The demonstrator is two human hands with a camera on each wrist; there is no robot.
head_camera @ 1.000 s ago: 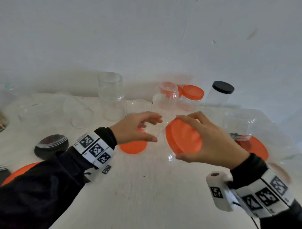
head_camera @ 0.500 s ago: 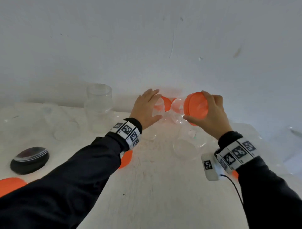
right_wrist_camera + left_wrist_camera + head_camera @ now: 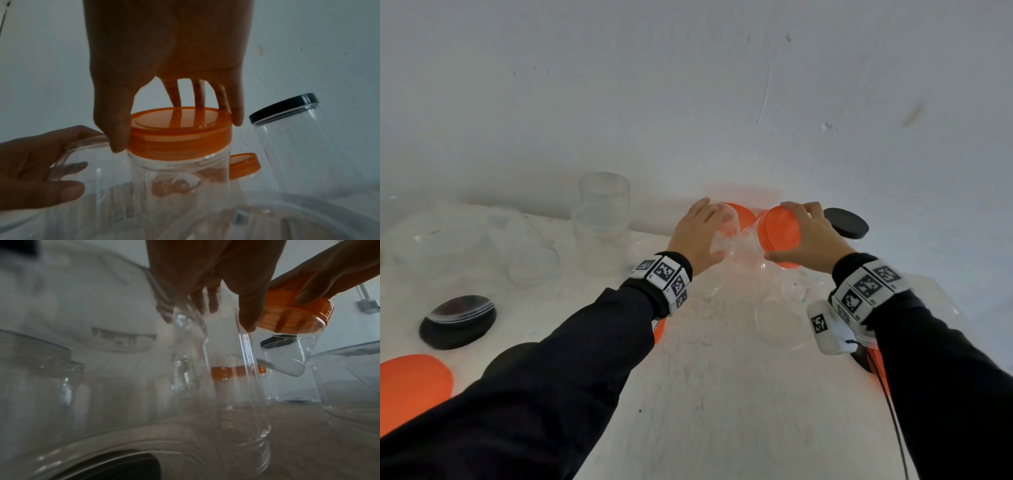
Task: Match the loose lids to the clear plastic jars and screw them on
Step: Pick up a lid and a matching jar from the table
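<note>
Orange plastic showed in several places: we counted one orange lid [image 3: 180, 129] seated on the clear jar [image 3: 179, 177] under our right hand [image 3: 813, 240], a second orange-lidded jar [image 3: 244, 165] standing behind it, and one loose orange lid [image 3: 412, 380] at 8 o'clock on the white table [image 3: 705, 394]. Two black lids were visible: one on a capped jar [image 3: 308, 142] at 2 o'clock, one loose black lid [image 3: 457, 322] at 9 o'clock. Our right fingers [image 3: 117, 129] curled round the orange lid's ribbed rim, thumb on one side, fingertips on the other. Our left hand [image 3: 700, 236] wrapped a second clear jar [image 3: 230, 369], lidless and transparent, just beside the first at 12 o'clock. A tall open jar [image 3: 602, 219] stood at 11 o'clock; other clear jars were too faint to count.
</note>
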